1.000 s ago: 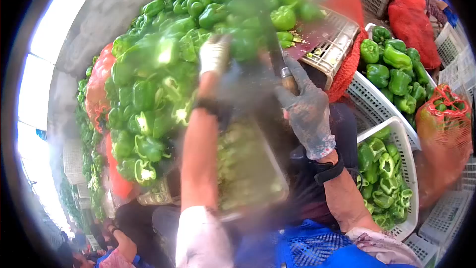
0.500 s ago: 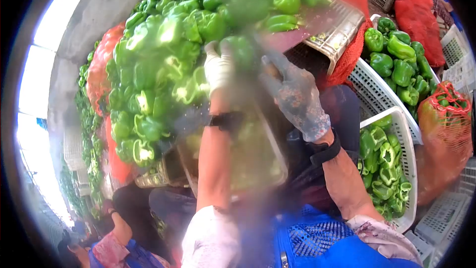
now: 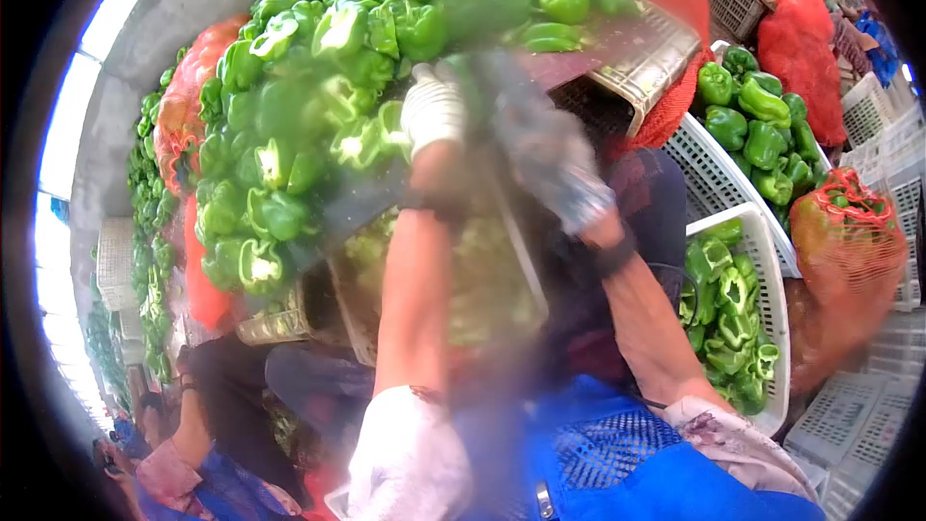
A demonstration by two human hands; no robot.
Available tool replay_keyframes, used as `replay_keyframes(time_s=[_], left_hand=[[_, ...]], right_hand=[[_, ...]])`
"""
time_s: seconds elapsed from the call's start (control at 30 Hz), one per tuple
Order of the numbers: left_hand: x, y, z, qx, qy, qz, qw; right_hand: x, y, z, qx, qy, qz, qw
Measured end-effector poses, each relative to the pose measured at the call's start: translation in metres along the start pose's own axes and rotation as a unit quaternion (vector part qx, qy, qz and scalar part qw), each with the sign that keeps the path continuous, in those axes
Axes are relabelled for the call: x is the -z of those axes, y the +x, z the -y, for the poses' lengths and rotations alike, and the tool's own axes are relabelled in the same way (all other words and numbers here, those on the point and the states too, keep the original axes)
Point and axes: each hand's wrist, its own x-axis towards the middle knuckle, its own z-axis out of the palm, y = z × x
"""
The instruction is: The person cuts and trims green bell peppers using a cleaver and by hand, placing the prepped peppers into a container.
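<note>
My left hand (image 3: pixel 434 111), in a white glove, is at the right edge of a heap of green peppers (image 3: pixel 289 116). Its fingertips reach into a blurred patch where a green pepper may be. Close beside it on the right, my right hand (image 3: pixel 548 140), in a grey glove, is smeared by motion and its fingers cannot be made out. No knife can be told in it. Cut peppers with pale insides lie left of my left hand. Below my hands is a blurred container (image 3: pixel 526 265) with green pieces in it.
At right, a white crate (image 3: pixel 776 328) holds cut peppers, and another (image 3: pixel 714 178) holds whole ones. Red mesh sacks (image 3: pixel 801 58) stand beyond. An upturned crate (image 3: pixel 666 48) borders the work surface. Another person (image 3: pixel 188 444) sits at the lower left.
The knife seen in my right hand earlier no longer shows. My right hand has moved left and in, close to my left hand. The whole view has shifted slightly.
</note>
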Motion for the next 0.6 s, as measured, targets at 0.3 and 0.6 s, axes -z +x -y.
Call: replay_keyframes(time_s=[0.3, 0.6], left_hand=[[-0.003, 0.006, 0.048, -0.002, -0.077, -0.016, 0.997], [-0.022, -0.001, 0.034, 0.049, -0.184, 0.004, 0.982]], right_hand=[[0.000, 0.000, -0.006, -0.034, -0.012, 0.085, 0.996], [-0.012, -0.012, -0.047, -0.058, -0.173, 0.106, 0.977]])
